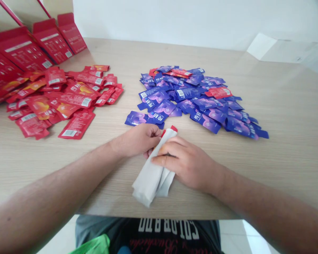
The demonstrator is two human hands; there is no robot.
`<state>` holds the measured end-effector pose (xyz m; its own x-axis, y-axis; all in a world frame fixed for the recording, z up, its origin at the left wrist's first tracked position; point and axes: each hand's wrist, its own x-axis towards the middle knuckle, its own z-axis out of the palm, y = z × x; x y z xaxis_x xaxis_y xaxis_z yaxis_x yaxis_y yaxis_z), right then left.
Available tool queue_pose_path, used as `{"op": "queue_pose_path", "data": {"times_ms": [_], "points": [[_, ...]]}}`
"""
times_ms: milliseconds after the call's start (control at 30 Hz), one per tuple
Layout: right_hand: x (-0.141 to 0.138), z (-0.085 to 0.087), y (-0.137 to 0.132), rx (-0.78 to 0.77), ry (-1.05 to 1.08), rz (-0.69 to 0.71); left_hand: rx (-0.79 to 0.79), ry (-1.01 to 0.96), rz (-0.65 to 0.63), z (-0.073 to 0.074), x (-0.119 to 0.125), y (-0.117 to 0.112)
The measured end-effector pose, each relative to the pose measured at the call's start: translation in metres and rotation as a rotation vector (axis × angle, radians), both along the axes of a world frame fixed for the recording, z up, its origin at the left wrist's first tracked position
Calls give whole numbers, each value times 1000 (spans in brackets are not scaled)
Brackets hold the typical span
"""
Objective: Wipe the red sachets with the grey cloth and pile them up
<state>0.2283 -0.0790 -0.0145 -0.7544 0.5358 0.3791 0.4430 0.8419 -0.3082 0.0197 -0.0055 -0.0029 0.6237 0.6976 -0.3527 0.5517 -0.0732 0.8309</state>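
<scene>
A folded white sheet (149,176), which looks like paper or a thin bag, is tilted above the near part of the table. Red ends (174,128) poke out at its upper tip; what they belong to is hidden inside. My right hand (187,160) grips the sheet from the right, fingers and thumb across its upper half. On the other side, my left hand (140,140) is closed with curled fingers at the sheet's upper left edge; some fingertips are hidden behind it. Just beyond my hands lies a pile of blue-purple sachets (185,93), with a few red sachets (218,92) among them.
To the left spreads a heap of red sachets (78,123). Behind it several red cartons (21,47) stand in a row with raised flaps. A white wall (175,21) closes off the back of the wooden table (288,165). A white object (262,47) stands at the far right.
</scene>
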Motion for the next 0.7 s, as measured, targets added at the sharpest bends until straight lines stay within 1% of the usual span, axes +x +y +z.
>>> {"op": "queue_pose_path", "data": {"times_ms": [100,133,233,300,433,467,500,633,667,700], "points": [[3,-1,3,20,46,-96,34,2,41,0,0,0],[3,-1,3,20,48,-96,27,-6,46,0,0,0],[2,0,2,-5,2,11,-31,-21,27,-1,1,0],[4,0,3,-13,-6,39,-46,-19,23,-1,1,-1],[9,-2,9,19,54,-92,-14,-14,43,0,1,-1],[10,-2,8,21,57,-101,-17,-17,41,-1,1,0],[9,-2,7,15,51,-85,-27,-22,32,-1,1,0],[6,2,3,-50,0,78,-86,-40,-44,-2,-1,2],[8,2,4,-59,6,80,-100,-43,-56,-2,-1,2],[10,2,6,-62,19,54,-113,-44,-60,-2,-1,2]]}}
